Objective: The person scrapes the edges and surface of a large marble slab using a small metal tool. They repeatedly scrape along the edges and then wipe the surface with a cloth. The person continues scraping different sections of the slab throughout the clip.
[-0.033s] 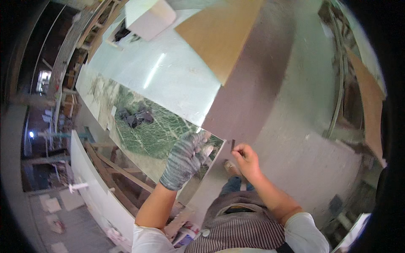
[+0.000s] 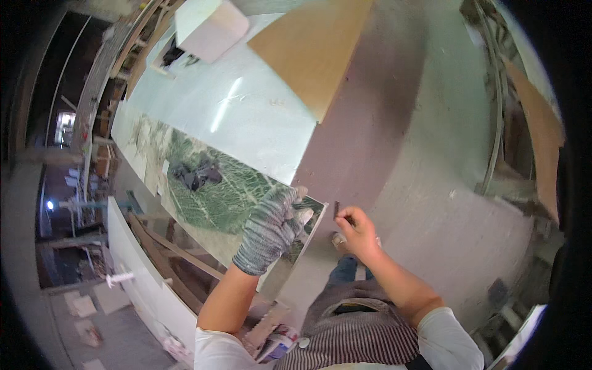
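My left hand [image 2: 271, 228], in a grey striped glove with pale fingertips, is closed at the near right corner of a green marble-patterned panel [image 2: 209, 200]. Its fingers bend over the panel's edge, and some of them are hidden by the glove. To the right, apart from the panel, my bare right hand [image 2: 359, 231] pinches a short, narrow dark strip [image 2: 337, 209] between thumb and fingers. The strip points upward from the fingertips; its exact kind is too small to tell. A crumpled dark cloth [image 2: 197, 174] lies on the panel.
Beyond the green panel lies a glossy white sheet [image 2: 259, 135], partly overlapped by a brown board [image 2: 314, 55]. A white box-like piece [image 2: 213, 31] stands at the far left. A white upright panel [image 2: 148, 280] and wooden beams are below left; a curved board [image 2: 533, 145] leans at right.
My right hand and the dark strip have shifted very slightly left in view, as the whole view moves a little. Both hands keep their hold.
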The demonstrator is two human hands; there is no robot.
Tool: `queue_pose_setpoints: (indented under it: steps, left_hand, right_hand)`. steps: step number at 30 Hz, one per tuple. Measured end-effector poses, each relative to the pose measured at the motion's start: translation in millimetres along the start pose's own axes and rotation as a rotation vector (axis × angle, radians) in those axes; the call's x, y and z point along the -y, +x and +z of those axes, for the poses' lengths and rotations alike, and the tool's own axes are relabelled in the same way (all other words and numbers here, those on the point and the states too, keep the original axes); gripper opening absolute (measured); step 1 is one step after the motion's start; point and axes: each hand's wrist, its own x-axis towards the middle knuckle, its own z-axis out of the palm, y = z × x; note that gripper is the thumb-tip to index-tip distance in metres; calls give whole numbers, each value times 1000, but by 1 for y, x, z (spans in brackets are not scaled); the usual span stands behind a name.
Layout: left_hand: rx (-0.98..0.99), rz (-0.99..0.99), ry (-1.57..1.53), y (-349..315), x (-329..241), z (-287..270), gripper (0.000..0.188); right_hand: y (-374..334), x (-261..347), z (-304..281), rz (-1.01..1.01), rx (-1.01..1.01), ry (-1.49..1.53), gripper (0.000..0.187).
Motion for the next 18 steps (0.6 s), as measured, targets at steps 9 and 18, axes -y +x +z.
queue_pose_setpoints:
  steps: [9, 18]
  left_hand:
    - [235, 177, 365, 36, -12, 23, 25]
    - [174, 293, 551, 40, -12, 35, 10]
  right_hand:
    - [16, -18, 32, -197, -97, 165, 9]
    - [15, -16, 50, -181, -301, 250, 11]
